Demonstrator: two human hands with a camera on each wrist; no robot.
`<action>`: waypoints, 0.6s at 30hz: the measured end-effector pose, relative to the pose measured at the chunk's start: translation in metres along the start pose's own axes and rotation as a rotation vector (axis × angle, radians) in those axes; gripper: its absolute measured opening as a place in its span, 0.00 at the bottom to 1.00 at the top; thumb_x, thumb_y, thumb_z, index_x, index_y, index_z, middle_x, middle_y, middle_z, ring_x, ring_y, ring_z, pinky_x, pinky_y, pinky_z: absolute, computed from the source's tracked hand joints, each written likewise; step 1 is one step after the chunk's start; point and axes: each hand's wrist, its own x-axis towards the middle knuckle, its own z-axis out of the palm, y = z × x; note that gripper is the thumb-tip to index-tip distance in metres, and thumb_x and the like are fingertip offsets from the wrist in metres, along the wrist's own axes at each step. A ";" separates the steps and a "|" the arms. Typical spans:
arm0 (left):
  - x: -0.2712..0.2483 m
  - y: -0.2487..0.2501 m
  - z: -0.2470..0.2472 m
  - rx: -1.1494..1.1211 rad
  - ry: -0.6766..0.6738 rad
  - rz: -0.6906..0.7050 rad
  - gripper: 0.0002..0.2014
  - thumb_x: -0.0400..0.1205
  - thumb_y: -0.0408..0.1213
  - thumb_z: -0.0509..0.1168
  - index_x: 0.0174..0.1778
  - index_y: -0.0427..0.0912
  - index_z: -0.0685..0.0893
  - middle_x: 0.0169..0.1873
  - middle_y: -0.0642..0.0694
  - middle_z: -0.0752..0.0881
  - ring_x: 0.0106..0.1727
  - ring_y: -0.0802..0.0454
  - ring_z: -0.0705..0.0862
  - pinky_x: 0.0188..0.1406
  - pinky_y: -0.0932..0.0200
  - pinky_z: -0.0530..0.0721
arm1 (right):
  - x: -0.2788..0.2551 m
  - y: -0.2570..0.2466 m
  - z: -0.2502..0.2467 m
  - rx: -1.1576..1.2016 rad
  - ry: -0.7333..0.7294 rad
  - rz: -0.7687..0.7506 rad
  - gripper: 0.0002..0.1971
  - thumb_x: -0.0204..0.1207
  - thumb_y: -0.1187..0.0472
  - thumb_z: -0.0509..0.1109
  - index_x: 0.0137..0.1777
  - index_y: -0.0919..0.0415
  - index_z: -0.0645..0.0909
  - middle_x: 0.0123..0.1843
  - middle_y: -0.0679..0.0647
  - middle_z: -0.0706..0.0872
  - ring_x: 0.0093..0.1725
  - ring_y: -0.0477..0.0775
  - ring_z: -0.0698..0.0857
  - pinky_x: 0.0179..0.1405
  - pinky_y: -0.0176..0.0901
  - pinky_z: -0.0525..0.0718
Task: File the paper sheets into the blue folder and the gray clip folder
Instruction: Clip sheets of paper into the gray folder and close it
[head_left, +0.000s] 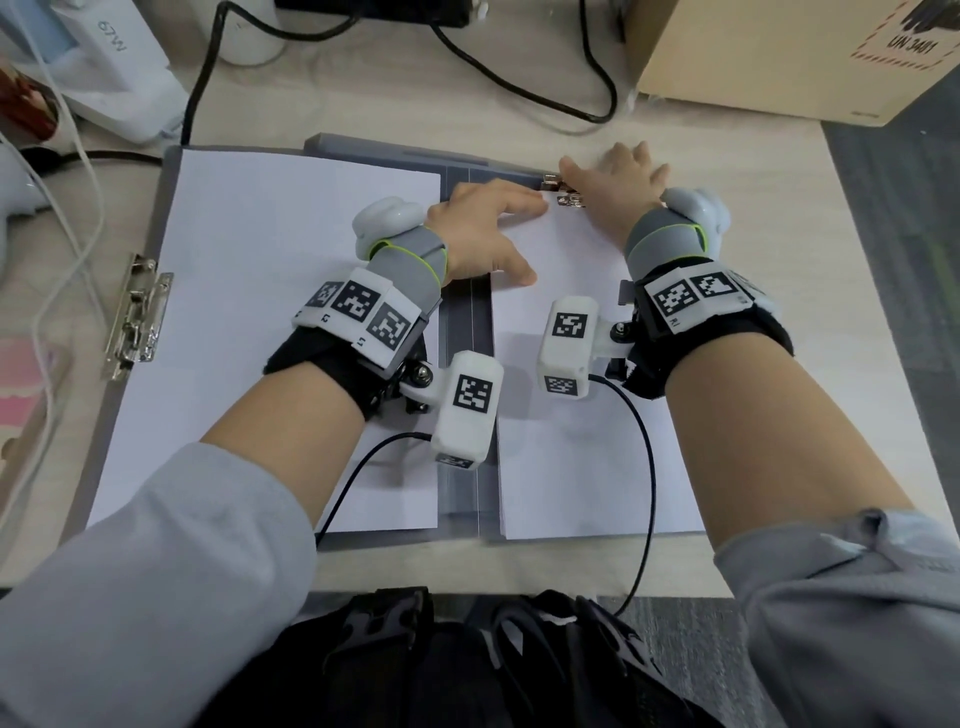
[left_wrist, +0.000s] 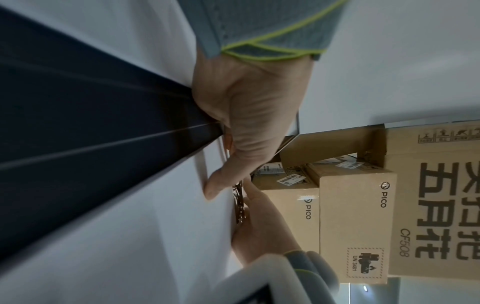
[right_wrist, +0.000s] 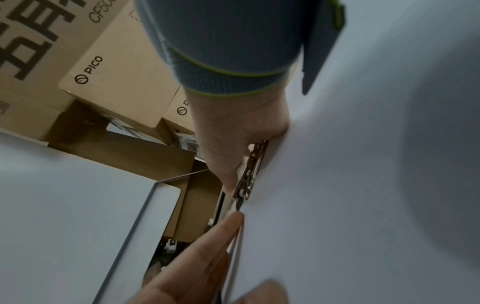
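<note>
— What sits at the far left of the worktop (head_left: 519, 93)?

— White devices and white cables, then a metal clip (head_left: 136, 317) on the left edge of the open gray clip folder (head_left: 465, 332). A white paper sheet (head_left: 270, 312) lies flat on the folder's left half, tucked under that clip.

— And the middle?

— The folder's dark spine runs between the two halves. The left hand (head_left: 480, 234) lies across it, fingers stretched flat onto the top edge of the right paper stack (head_left: 571, 441); its thumb rests on the stack's left edge. Its grip is spread, pressing the paper down and closing on nothing. The left wrist view shows a fingertip (left_wrist: 211, 192) flat on the white paper, just beside the metal.

— What metal?

— A second clip (head_left: 563, 192) at the top of the right half, at the stack's upper edge. The right hand (head_left: 618, 182) sits on it from the far side. In the right wrist view its thumb (right_wrist: 228, 168) lies against the clip (right_wrist: 250, 170); the head view shows the other fingers extended over the top edge. Whether it squeezes the clip or merely presses on it, I cannot tell.

— Farther right?

— A cardboard box (head_left: 779, 52) at the back right corner, and a black cable (head_left: 519, 88) looping across the back of the worktop.

— And the blue folder?

— Not visible in any view.
</note>
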 end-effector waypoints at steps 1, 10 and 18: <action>0.000 0.000 0.000 -0.001 -0.002 -0.010 0.37 0.67 0.41 0.78 0.72 0.58 0.75 0.75 0.64 0.70 0.79 0.53 0.61 0.79 0.52 0.61 | -0.002 0.002 0.000 0.020 -0.003 -0.011 0.39 0.78 0.39 0.59 0.83 0.58 0.54 0.87 0.55 0.46 0.85 0.64 0.41 0.83 0.61 0.46; -0.022 0.017 0.010 0.027 -0.025 -0.030 0.33 0.74 0.31 0.68 0.76 0.53 0.71 0.81 0.58 0.63 0.83 0.48 0.57 0.83 0.49 0.56 | -0.053 0.016 -0.009 0.090 -0.069 -0.011 0.41 0.81 0.51 0.62 0.84 0.64 0.42 0.86 0.61 0.39 0.85 0.57 0.38 0.84 0.52 0.44; -0.059 0.026 0.011 -0.047 -0.090 -0.024 0.23 0.79 0.22 0.59 0.69 0.41 0.80 0.77 0.52 0.72 0.76 0.54 0.71 0.62 0.72 0.66 | -0.103 0.023 -0.002 -0.061 -0.088 -0.056 0.35 0.75 0.48 0.67 0.81 0.56 0.60 0.85 0.61 0.52 0.84 0.62 0.51 0.81 0.57 0.58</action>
